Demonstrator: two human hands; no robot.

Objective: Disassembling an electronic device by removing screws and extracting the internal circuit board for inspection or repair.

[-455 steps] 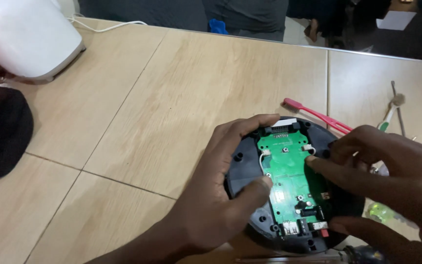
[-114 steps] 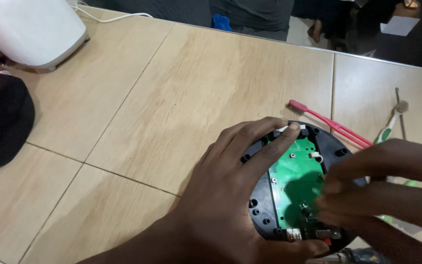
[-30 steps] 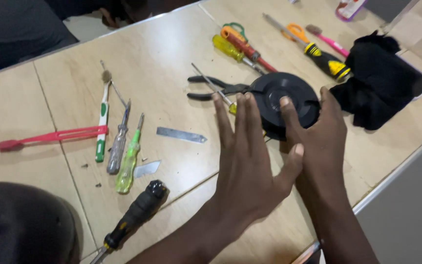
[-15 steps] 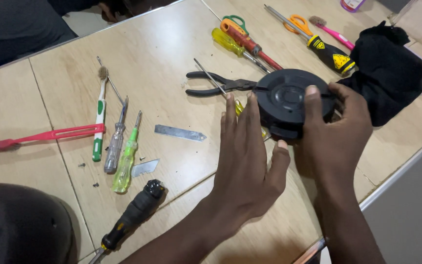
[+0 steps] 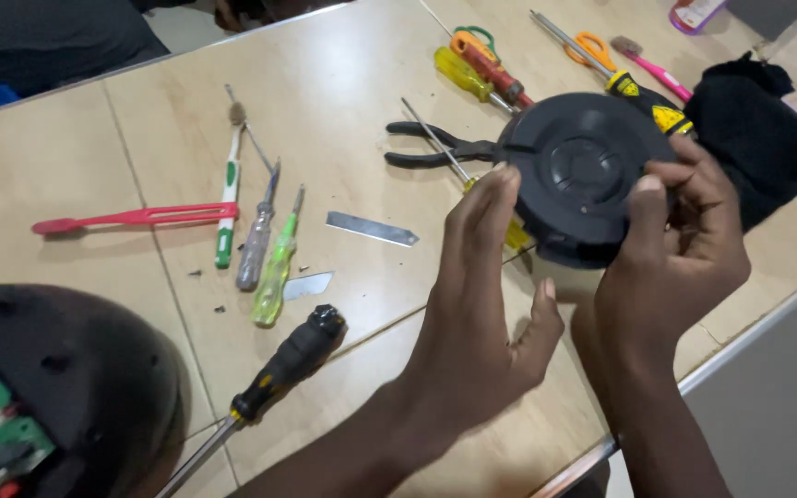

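Crowding the black round cover [image 5: 583, 175], pliers [image 5: 440, 148] and screwdrivers [image 5: 481, 69] lie close behind.

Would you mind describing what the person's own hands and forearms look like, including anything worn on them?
Both hands are bare: the left hand and the right hand wear no gloves, and no rings, watch or bracelet show. Both forearms are uncovered as far as the frame's lower edge, with no sleeve in view. The fingernails are short and unpainted.

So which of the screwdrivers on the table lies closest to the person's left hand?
The black-handled screwdriver, lying just left of the left hand near the table's front edge. The green, grey, yellow and orange ones lie farther back.
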